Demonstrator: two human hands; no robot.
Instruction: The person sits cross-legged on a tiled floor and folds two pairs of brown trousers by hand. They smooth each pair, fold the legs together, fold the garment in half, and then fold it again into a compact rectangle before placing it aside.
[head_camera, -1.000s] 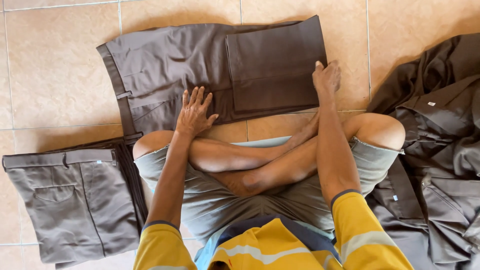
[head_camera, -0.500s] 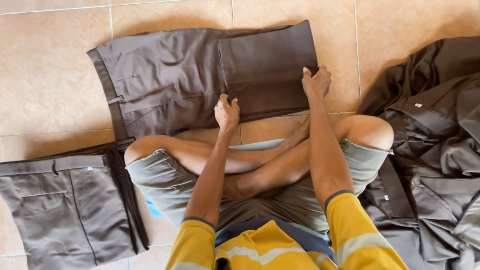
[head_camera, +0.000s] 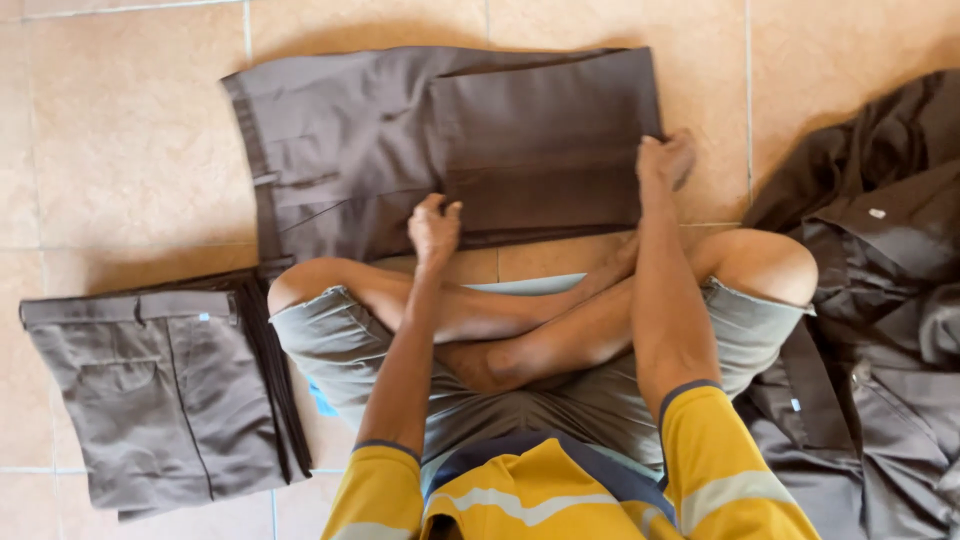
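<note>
left hand (head_camera: 434, 226) slid over from 9 o'clock, now both hands pinching the near edge of the dark grey-brown folded cloth trousers (head_camera: 450, 150), right hand (head_camera: 664, 160) gripping at 3 o'clock.

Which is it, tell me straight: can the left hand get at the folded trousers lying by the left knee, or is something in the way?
Probably yes. The left hand rests on the brown trousers in front, and the folded trousers lie flat on the tiled floor beside the left knee, nothing covering them.

Small pale tags (head_camera: 204, 317) on folded garments.
</note>
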